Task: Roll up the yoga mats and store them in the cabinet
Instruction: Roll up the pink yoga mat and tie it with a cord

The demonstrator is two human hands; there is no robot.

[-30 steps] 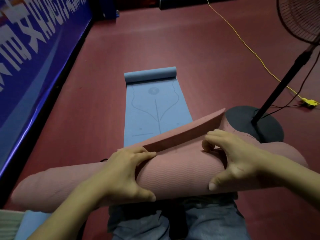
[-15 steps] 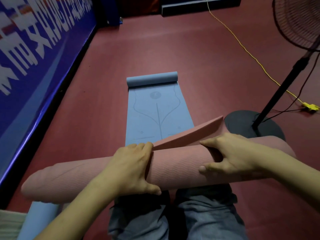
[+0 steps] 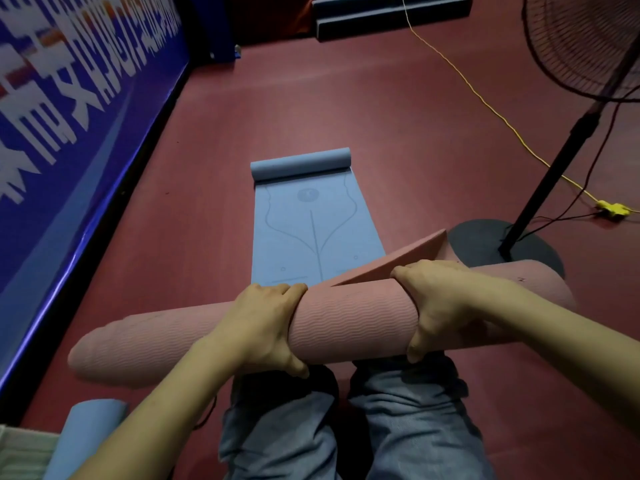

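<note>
**Pink mat rolled, both hands gripping it over the knees**

Far left: blue banner wall point(image 3: 69, 109) with white lettering, running along the red floor point(image 3: 311, 98). Bottom left corner: end of a second blue roll point(image 3: 90, 427), lying on the floor.

Pink yoga mat point(image 3: 353, 323) is a thick roll lying crosswise above the person's jeans point(image 3: 346, 427), left end sticking out toward the banner, right end past the right forearm. Loose outer flap point(image 3: 398, 261) lifts off the roll on the far side, not yet tucked down.

Left hand point(image 3: 263, 327): wrapped over the top of the roll, fingers curled at the flap seam, thumb underneath on the near side. Right hand point(image 3: 436, 303): same grip further right, fingers over the top onto the flap, thumb down the near face.

Behind the roll: blue yoga mat point(image 3: 311, 230) flat on the floor, far end partly rolled, near end hidden by the pink roll.

Right: fan base point(image 3: 485, 244) touching or just behind the pink flap, can't tell which; pole and fan head point(image 3: 588, 46) above. Yellow cable point(image 3: 485, 105) runs across the floor to a plug point(image 3: 614, 207).
</note>
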